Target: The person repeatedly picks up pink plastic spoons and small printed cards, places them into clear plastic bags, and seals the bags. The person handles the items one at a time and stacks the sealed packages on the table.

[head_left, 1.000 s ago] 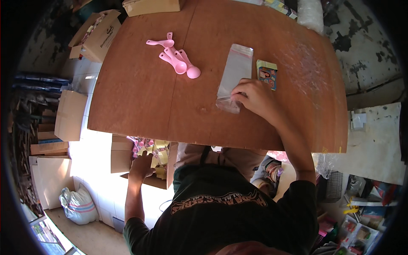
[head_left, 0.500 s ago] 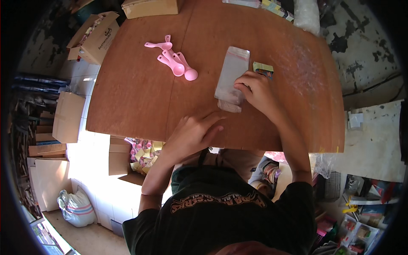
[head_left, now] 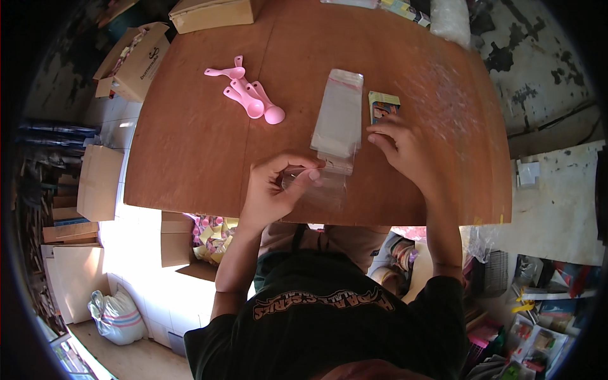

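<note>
Between the thumb and fingers of my left hand (head_left: pixel 282 183) is a thin clear plastic bag (head_left: pixel 329 190), pinched near its left edge. It overlaps the near end of a stack of clear plastic bags (head_left: pixel 337 117) lying on the brown table. To the right of that stack, my right hand (head_left: pixel 402 142) hovers with its fingers curled and thumb slightly apart, and I see nothing between them. Its fingertips are close to the near end of a small stack of printed cards (head_left: pixel 384 104) in yellow and teal. Several pink measuring spoons (head_left: pixel 250 101) lie farther left.
The wooden table (head_left: pixel 190 152) bears a cardboard box (head_left: pixel 212 14) and a roll of clear wrap (head_left: pixel 449 22) at its far edge. Below its near edge, an open carton (head_left: pixel 180 240) holds pink and yellow pieces. Another open carton (head_left: pixel 136 63) stands beyond the left edge.
My left hand has taken hold of a clear bag near the stack's near end. My right hand has left the bag stack and shifted right, beside the printed cards. The view has shifted slightly.
</note>
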Demonstrator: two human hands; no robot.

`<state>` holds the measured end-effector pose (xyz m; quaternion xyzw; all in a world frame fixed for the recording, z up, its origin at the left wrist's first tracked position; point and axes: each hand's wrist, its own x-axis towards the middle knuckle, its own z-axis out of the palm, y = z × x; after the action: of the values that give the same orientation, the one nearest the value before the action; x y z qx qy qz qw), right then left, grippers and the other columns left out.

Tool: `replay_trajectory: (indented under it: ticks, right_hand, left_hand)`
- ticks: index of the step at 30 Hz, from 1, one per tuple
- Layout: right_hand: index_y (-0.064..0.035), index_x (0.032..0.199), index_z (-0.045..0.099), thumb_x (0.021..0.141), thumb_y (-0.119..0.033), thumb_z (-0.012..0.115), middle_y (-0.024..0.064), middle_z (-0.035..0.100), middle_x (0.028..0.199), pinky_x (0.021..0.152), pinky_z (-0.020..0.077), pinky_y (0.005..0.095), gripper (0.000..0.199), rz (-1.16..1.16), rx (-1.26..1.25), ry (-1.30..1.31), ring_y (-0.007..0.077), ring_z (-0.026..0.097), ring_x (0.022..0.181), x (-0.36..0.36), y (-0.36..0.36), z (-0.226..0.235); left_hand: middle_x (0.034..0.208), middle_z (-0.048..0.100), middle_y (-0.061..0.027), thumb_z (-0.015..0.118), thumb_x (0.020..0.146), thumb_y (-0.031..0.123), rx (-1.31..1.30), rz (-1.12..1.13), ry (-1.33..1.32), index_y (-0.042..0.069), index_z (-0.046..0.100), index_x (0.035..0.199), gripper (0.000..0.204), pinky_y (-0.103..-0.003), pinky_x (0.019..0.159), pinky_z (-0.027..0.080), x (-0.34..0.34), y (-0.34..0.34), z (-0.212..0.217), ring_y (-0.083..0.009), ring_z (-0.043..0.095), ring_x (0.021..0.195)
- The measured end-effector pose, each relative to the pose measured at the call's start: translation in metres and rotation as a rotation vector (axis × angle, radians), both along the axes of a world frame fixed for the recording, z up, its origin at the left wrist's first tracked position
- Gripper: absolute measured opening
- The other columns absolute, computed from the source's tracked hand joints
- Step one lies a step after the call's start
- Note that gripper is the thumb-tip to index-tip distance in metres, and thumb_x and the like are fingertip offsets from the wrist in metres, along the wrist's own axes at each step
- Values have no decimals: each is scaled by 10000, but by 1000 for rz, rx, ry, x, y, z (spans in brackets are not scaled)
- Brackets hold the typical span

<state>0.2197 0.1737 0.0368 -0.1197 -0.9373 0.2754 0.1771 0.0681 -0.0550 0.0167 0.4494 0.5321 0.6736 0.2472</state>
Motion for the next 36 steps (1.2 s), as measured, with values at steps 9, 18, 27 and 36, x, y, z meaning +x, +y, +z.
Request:
replay_trajectory:
  ticks: [9,18,27,36]
  right_hand:
    - [-38,1004,681,759,-42,698,116,668,1004,784,519,392,245,-211,255,-22,327,642,887,16,23,-13]
    - [-13,948,686,830,-87,698,101,692,906,696,512,303,139,-380,158,298,212,656,762,17,-6,18]
    - [32,948,668,883,-119,688,41,670,824,649,461,209,166,-127,-389,581,72,591,724,-5,-49,38]
    - [2,936,679,877,-118,686,43,689,787,636,460,216,134,-124,-339,214,66,613,716,-6,-54,47]
  left_hand:
    - [862,681,-71,652,898,69,44,13,-479,-27,634,1059,188,-221,645,502,-8,7,-8,-94,620,752]
    - [868,682,-64,674,892,110,-76,78,-556,-37,688,983,173,-217,616,488,-14,5,-10,-89,609,732]
    - [859,697,-74,684,878,87,-277,-122,-383,-35,703,971,154,-211,650,483,-4,8,1,-69,609,766]
    - [821,700,-43,672,885,101,-284,-118,-149,-34,701,989,173,-201,671,474,-5,6,6,-47,598,746]
